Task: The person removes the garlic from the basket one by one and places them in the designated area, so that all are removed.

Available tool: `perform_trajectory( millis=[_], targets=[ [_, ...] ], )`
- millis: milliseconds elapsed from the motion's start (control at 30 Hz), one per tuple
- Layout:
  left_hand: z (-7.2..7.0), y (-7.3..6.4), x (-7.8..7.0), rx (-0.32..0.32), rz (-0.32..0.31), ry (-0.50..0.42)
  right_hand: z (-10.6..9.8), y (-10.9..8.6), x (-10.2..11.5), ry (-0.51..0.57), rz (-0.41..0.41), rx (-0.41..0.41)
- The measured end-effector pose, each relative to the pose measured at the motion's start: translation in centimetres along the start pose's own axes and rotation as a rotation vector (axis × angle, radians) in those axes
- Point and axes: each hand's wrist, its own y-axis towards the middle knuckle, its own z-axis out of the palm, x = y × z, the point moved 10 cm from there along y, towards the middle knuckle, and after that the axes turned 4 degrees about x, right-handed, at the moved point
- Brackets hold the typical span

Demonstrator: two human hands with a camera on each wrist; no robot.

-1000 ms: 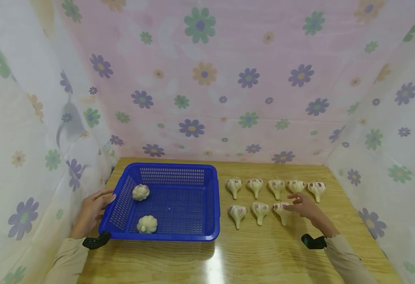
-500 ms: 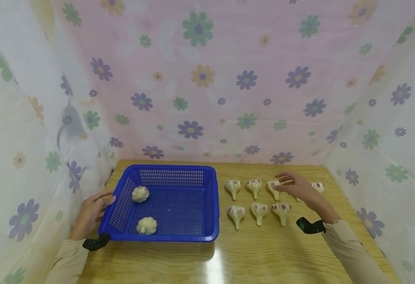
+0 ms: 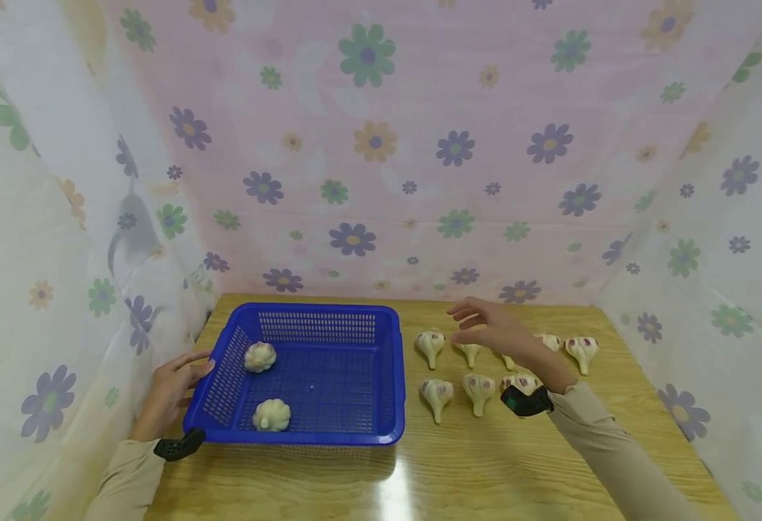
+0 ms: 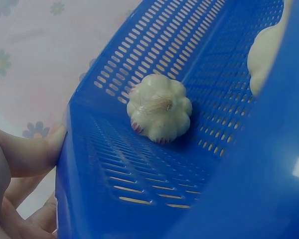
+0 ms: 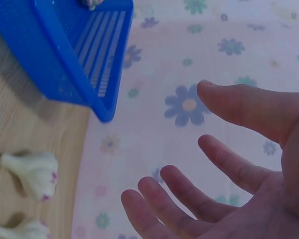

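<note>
My left hand [image 3: 167, 391] is at the left side of a blue plastic basket [image 3: 296, 437]. Its fingertips touch the basket's outer edge, and no finger reaches over to the inside in the left wrist view. Two garlic bulbs lie in the basket: one toward the back left [image 3: 260, 357], the other near the front [image 3: 271, 415]. Over the back row on the table hovers my right hand [image 3: 501, 334], fingers spread and holding nothing. A garlic bulb [image 3: 468, 352] shows partly below its fingertips; another bulb [image 3: 430, 347] lies just left of them.
On the wooden table [image 3: 459, 470], right of the basket, garlic bulbs lie in two rows. The front row includes a bulb [image 3: 478, 392] and another [image 3: 436, 398]; a further bulb [image 3: 581, 352] ends the back row. Flowered cloth [image 3: 381, 181] hangs behind and at both sides.
My right hand has moved left and slightly back, from above the front row's right end to the left part of the back row. My left hand and the basket stay put.
</note>
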Motion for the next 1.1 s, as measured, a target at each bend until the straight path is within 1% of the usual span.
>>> perform_trajectory(
  millis=[133, 233, 367, 467, 867, 1100],
  targets=[
    [0.0, 0.1, 0.0, 0.000, -0.002, 0.004, 1.8, 1.3, 1.2, 0.029, -0.022, 0.039],
    [0.0, 0.3, 0.0, 0.002, 0.005, 0.007, 3.2, 2.2, 2.1, 0.056, -0.061, 0.067],
    [0.0, 0.4, 0.2, -0.005, -0.003, 0.005, 5.0, 3.3, 3.2, 0.090, -0.123, 0.111],
    [-0.1, 0.4, 0.3, -0.009, -0.014, -0.002, 6.4, 4.1, 3.9, 0.114, -0.140, 0.143],
    [-0.4, 0.4, 0.4, -0.019, -0.014, -0.007, 11.9, 7.2, 5.0, 0.281, -0.054, 0.256],
    [-0.3, 0.3, 0.2, -0.010, -0.009, -0.003, 15.1, 8.8, 5.2, 0.379, 0.000, 0.307]
  ],
)
